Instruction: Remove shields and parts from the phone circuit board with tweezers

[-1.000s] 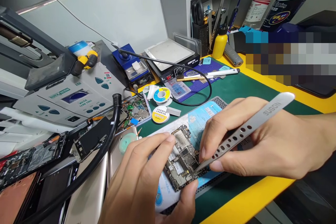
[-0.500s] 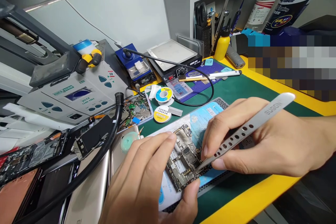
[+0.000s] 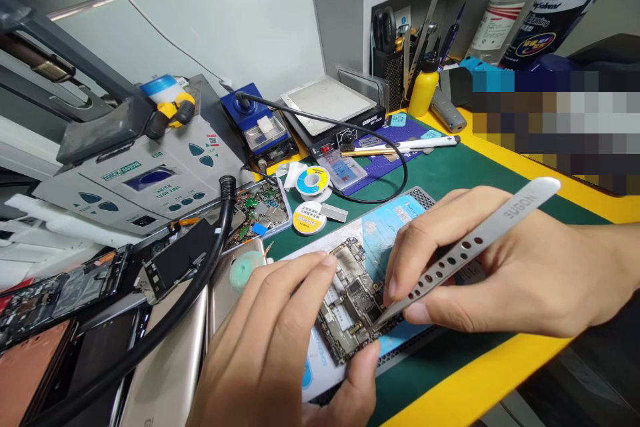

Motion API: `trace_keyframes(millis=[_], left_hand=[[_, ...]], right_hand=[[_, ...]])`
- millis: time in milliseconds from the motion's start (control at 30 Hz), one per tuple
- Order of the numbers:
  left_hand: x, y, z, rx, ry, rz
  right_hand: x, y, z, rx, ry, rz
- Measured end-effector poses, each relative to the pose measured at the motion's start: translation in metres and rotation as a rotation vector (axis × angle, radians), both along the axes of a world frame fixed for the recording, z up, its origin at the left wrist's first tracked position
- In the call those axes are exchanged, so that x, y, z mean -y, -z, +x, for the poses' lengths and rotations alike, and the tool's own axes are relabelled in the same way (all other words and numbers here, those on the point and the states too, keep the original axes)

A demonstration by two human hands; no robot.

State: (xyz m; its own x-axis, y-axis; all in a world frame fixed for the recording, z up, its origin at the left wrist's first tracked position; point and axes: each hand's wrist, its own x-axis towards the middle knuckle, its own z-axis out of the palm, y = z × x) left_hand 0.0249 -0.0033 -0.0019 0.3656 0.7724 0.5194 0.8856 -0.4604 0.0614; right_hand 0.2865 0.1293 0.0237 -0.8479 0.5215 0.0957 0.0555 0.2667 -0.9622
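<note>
A phone logic board (image 3: 345, 337) lies on a blue and white printed plate (image 3: 320, 373) at the lower middle of the head view. My left hand (image 3: 280, 333) grips the board by its edges, fingertips at its upper left side and thumb at the lower corner. Pinched in my right hand (image 3: 505, 273) are silver metal tweezers (image 3: 493, 230) with a row of round holes. Their tips touch or hover just over the board's lower right part; I cannot tell which. Fingers partly cover the plate and the board's edges.
Behind the hands are a solder spool (image 3: 313, 181), a round flux tin (image 3: 309, 219) and a heating plate (image 3: 333, 107). A hot-air station (image 3: 165, 167) stands left, its black hose (image 3: 200, 280) crossing several phones. A yellow bottle (image 3: 424, 90) stands at the back right.
Almost nothing differs. The camera view has shifted very slightly; both hands, the board and the tweezers keep nearly the same positions.
</note>
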Motion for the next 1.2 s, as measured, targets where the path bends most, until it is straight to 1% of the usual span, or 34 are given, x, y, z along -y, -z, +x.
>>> trace_keyframes(millis=[233, 433, 567, 767, 1000, 1100, 1200], left_hand=[[-0.002, 0.000, 0.004, 0.007, -0.010, 0.000], [-0.002, -0.001, 0.002, 0.027, -0.010, 0.002], [0.000, -0.001, 0.003, 0.032, -0.001, 0.006], [-0.001, 0.000, 0.006, 0.020, -0.028, 0.031], [0.000, -0.001, 0.010, 0.075, -0.059, 0.050], [0.000, 0.001, 0.014, 0.087, -0.082, 0.081], [0.000, 0.002, 0.016, 0.090, -0.077, 0.099]], right_hand=[[0.000, 0.000, -0.001, -0.003, 0.005, -0.001], [0.000, 0.002, 0.000, -0.017, -0.011, -0.017], [-0.001, 0.000, -0.001, -0.005, -0.015, -0.001], [-0.002, -0.001, 0.001, 0.012, -0.007, 0.070], [-0.001, 0.000, 0.001, 0.006, 0.005, 0.103], [0.000, -0.002, 0.001, 0.022, 0.024, 0.107], [0.001, -0.005, 0.001, 0.069, 0.054, 0.103]])
